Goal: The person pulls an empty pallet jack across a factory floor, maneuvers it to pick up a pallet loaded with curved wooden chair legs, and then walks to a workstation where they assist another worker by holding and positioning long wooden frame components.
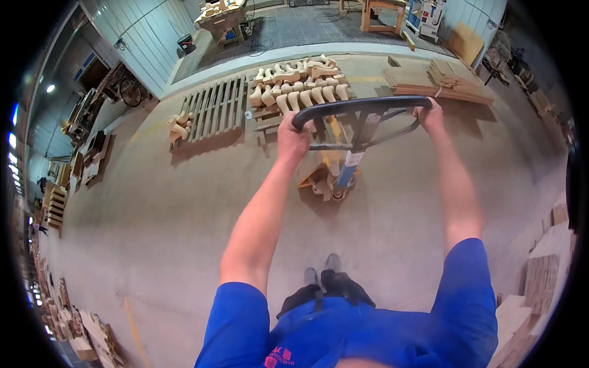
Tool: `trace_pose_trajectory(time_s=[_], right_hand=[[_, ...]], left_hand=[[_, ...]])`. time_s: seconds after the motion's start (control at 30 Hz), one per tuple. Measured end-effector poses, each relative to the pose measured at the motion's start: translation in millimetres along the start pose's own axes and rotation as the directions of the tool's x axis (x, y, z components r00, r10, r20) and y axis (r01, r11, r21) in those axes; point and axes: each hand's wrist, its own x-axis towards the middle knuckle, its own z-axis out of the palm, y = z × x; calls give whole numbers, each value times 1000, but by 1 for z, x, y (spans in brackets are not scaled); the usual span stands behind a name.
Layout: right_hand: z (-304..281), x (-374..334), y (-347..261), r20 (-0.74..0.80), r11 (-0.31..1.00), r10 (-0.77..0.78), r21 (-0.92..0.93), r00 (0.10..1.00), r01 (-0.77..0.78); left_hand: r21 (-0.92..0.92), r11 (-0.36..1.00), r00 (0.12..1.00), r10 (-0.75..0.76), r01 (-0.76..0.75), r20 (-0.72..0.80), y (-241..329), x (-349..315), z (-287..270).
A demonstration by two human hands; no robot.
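Both my arms reach forward to the black loop handle [362,104] of a pallet jack. My left hand [294,138] is wrapped round the handle's left end, and my right hand [431,115] grips its right end. Below the handle, the blue shaft [346,176] runs down to the jack's base [325,183] and wheels on the floor. Beyond it stands a pallet loaded with curved, pale wooden legs [300,83] laid in rows. The jack's forks are largely hidden by the handle and the load.
Left of the load lies a slatted pallet [218,107] with a few wooden legs [180,127] at its corner. Stacked boards [438,81] sit to the right. Behind is a doorway with a dark floor [294,37] and a workbench [222,21]. More lumber [546,270] lines the right side.
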Motion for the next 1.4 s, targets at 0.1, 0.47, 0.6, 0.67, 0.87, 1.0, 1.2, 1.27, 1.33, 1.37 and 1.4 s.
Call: trace_pose_trajectory(time_s=[0.1, 0.47, 0.6, 0.67, 0.87, 1.0, 1.2, 1.27, 1.33, 1.37, 1.4], right_hand=[[23, -18, -44, -2, 994, -21, -111, 1000, 21], [-8, -114, -257, -57, 939, -244, 237, 968, 250], [14, -200, -352, -72, 958, -231, 159, 970, 240], [28, -248, -374, -87, 955, -249, 146, 965, 259], [74, -320, -433, -87, 951, -301, 52, 950, 306], [90, -337, -425, -78, 919, -393, -19, 916, 393], [95, -360, -419, -67, 942, -335, -10, 940, 335], [97, -366, -417, -63, 946, -321, 31, 945, 323], [97, -370, -415, -62, 947, -309, 69, 949, 313], [96, -371, -415, -52, 949, -303, 78, 952, 306], [96, -372, -414, -42, 950, -297, 86, 954, 299]], left_hand=[[49, 997, 996, -50, 54, -75, -2, 3, -14], [15, 982, 924, 184, -190, -334, 105, -19, -171], [-30, 978, 927, 186, -207, -324, 133, -51, -279], [-110, 987, 946, 74, -113, -316, 153, -75, -332], [202, 964, 915, 235, -175, -327, 156, -106, -423], [235, 943, 896, 305, -236, -324, 155, -117, -439], [70, 967, 916, 255, -246, -308, 133, -131, -449], [58, 972, 914, 233, -227, -332, 131, -137, -452], [56, 975, 915, 220, -213, -338, 130, -141, -453], [62, 975, 914, 221, -213, -340, 130, -142, -453], [67, 975, 913, 223, -213, -342, 130, -144, -454]])
